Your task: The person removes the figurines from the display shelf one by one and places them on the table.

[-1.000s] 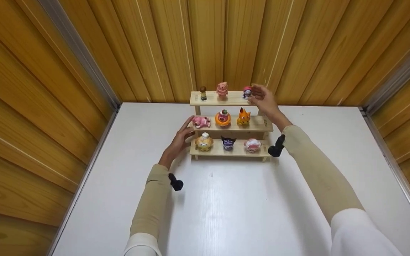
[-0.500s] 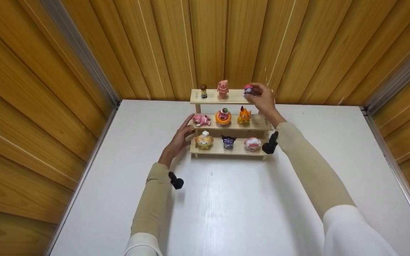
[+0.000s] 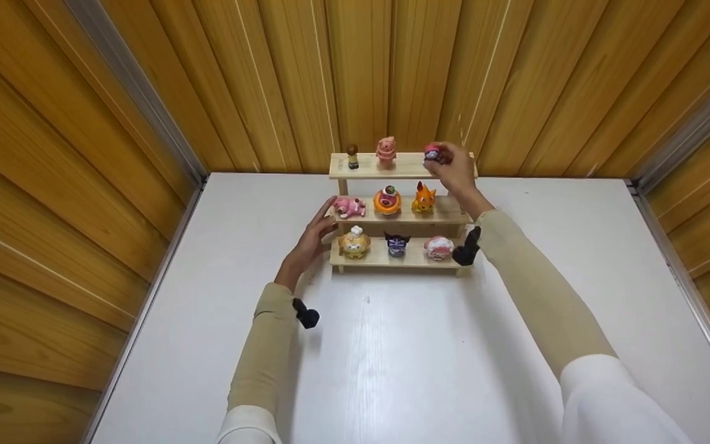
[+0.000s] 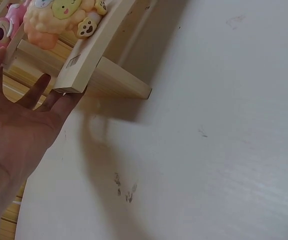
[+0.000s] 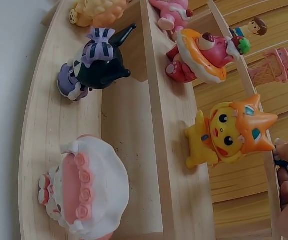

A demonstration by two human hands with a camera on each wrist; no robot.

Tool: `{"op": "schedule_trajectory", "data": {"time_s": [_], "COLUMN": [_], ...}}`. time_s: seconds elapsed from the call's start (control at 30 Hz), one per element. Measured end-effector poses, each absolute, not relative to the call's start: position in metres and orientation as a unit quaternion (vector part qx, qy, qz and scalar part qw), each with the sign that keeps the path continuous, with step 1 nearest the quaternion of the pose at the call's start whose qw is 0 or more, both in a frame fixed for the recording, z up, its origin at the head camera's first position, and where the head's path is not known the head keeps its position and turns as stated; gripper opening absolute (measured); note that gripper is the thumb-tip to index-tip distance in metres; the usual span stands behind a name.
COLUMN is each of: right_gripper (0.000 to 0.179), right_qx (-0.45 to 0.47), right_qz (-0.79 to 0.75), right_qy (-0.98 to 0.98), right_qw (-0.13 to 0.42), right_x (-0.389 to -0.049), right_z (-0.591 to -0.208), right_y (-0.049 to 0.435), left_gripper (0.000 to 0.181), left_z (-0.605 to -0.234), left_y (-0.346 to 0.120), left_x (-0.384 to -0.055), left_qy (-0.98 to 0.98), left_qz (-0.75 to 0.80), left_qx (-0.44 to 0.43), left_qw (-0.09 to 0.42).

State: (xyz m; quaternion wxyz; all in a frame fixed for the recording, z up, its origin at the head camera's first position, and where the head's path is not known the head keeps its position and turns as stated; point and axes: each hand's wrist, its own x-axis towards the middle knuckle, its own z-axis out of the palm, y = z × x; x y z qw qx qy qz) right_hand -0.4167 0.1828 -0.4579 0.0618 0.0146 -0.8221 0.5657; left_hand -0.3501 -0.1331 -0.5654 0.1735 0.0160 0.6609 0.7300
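Note:
A three-tier wooden display shelf (image 3: 404, 259) bears several toy figurines. My right hand (image 3: 457, 171) pinches a small figurine with a red top (image 3: 431, 152) between thumb and fingers at the right of the top tier. In the right wrist view that figurine (image 5: 287, 164) is mostly cut off by the frame edge. My left hand (image 3: 313, 242) rests against the shelf's left end with its fingers spread. In the left wrist view, the left hand (image 4: 21, 125) has fingertips at the ends of the lower and middle tiers, beside a pink bear figurine (image 4: 6, 26).
On the top tier stand a brown-haired figurine (image 3: 352, 156) and a pink ice-cream figurine (image 3: 386, 152). An orange-ring figurine (image 3: 387, 201) and a yellow one in an orange hood (image 3: 424, 198) share the middle tier. Wood-panelled walls (image 3: 361, 74) enclose the white table (image 3: 386, 345).
My right hand has shifted slightly left and up, its fingers now closed more firmly round the red-topped figurine. The left hand stays at the shelf's end. The view has tilted a little.

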Motion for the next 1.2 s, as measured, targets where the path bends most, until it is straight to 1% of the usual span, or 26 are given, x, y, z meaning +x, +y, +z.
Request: {"op": "schedule_trajectory", "data": {"time_s": [0.2,0.5,0.87,1.03,1.2], "right_gripper": [0.042,0.043,0.046,0.047,0.046], "right_qx": [0.026,0.003,-0.024,-0.023,-0.013], "right_qz": [0.546,0.53,0.541,0.539,0.539], "right_qy": [-0.835,-0.845,-0.839,-0.842,-0.842], "right_qw": [0.066,0.068,0.043,0.021,0.019], "right_x": [-0.414,-0.401,-0.393,-0.386,-0.376], "right_z": [-0.457,-0.453,-0.45,-0.449,-0.449], "right_y": [0.188,0.203,0.221,0.227,0.236], "left_gripper": [0.057,0.058,0.058,0.058,0.057], "left_z": [-0.567,-0.569,-0.565,-0.563,-0.564], "left_y": [-0.133,-0.131,-0.132,-0.133,-0.131], "left_x": [-0.351,-0.351,-0.351,-0.348,-0.347], "left_qy": [0.664,0.658,0.661,0.663,0.669], "left_qz": [0.726,0.73,0.728,0.727,0.721], "left_qx": [0.013,0.012,0.015,0.011,0.012], "left_qw": [0.177,0.184,0.18,0.178,0.183]}}
